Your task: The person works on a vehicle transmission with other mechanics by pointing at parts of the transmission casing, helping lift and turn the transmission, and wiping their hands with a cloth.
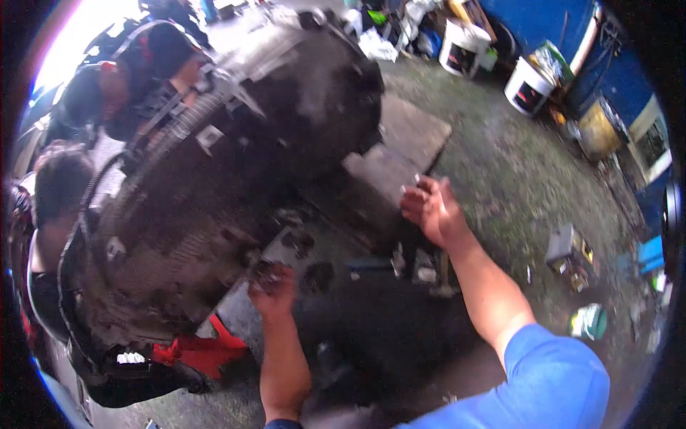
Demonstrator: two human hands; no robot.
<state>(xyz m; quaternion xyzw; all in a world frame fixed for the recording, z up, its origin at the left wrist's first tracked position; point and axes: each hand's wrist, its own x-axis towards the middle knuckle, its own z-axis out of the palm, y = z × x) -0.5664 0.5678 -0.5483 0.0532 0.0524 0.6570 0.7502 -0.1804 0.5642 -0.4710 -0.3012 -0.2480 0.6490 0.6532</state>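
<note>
A large dark, grimy machine part (214,179) with a ribbed hose along its upper edge fills the left and middle of the view. My left hand (273,287) is at its lower right edge, fingers bent around something dark and blurred that I cannot make out. To the right, my right hand (432,209) is raised in the air, fingers apart and slightly curled, holding nothing. Below it, a hammer-like tool (444,275) and small parts (425,268) lie on a dark surface. A red metal support (207,350) shows beneath the machine part.
Two people are close on the left, one dark-haired (64,179), one in a dark cap (168,50). White buckets (461,48) (529,86) stand by the blue wall. A metal box (569,248) and a green-white tub (588,322) sit on the right floor.
</note>
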